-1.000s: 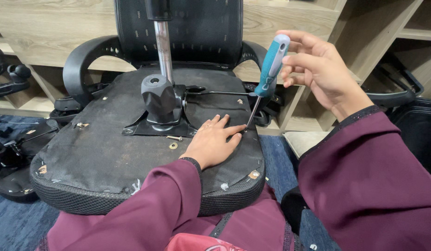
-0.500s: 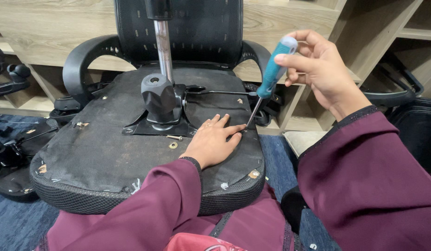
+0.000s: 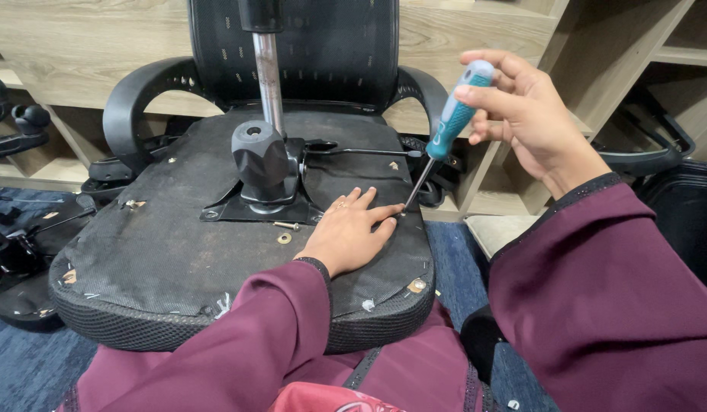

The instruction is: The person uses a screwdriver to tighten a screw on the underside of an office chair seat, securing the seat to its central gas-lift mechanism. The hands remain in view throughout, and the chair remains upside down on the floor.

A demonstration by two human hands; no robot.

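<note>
Right hand (image 3: 529, 114) clenched around screwdriver (image 3: 445, 137), tip on seat underside (image 3: 178, 244)

Head view, close, down onto chair underside (image 3: 178, 252)

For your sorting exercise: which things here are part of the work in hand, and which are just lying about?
In use: screwdriver in right hand; left hand flat on seat underside; mechanism plate; loose screw and washer.

Lying about: chair parts on floor; shelves; black bin.

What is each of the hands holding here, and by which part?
Right hand grips the screwdriver by its teal handle; left hand holds nothing, lying flat on the chair seat underside.
</note>
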